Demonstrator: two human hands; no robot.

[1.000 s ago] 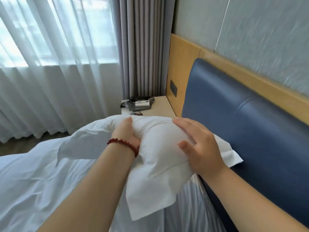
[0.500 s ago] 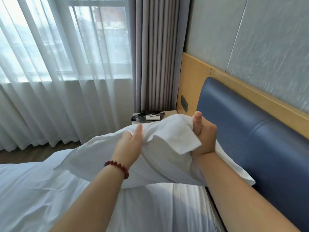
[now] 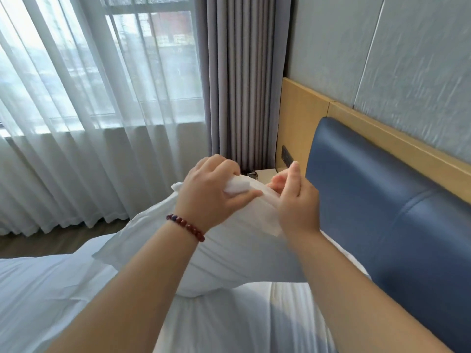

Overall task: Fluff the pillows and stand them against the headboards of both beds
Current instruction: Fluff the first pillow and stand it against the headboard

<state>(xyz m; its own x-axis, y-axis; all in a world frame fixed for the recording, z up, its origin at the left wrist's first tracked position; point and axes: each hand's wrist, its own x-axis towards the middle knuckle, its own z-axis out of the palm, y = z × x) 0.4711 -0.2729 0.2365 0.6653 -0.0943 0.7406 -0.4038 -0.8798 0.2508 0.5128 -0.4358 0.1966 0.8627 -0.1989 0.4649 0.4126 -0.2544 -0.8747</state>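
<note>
head camera view, looking down along both of my forearms at a white pillow point(image 3: 237, 253) held up by its top edge over the bed point(image 3: 229, 324). the pillow's lower end sags onto the white sheet. it sits just beside the blue padded headboard point(image 3: 387, 225) on the right and is not yet standing against it.

my left hand point(image 3: 211, 194), with a red bead bracelet point(image 3: 186, 226) on the wrist, is clenched around a bunched fold of pillowcase, the thumb laid across the cloth. my right hand point(image 3: 297, 202) is close beside it, fingers curled inward and one digit pointing up. it looks to be pinching the same top edge, though the hand itself hides the contact.

i judge the pillow to be light, soft and limp. it droops under its own weight, and the loose case will likely slide over the filling. pinching cloth alone gives poor control, so i would take hold deeper, catching filling and case together at the two top corners or along the sides. from there i could shake it plump and stand it upright.

behind are sheer curtains point(image 3: 76, 149), a grey drape point(image 3: 237, 85) and the corner of a bedside table point(image 3: 267, 172). the second bed is out of view.
</note>
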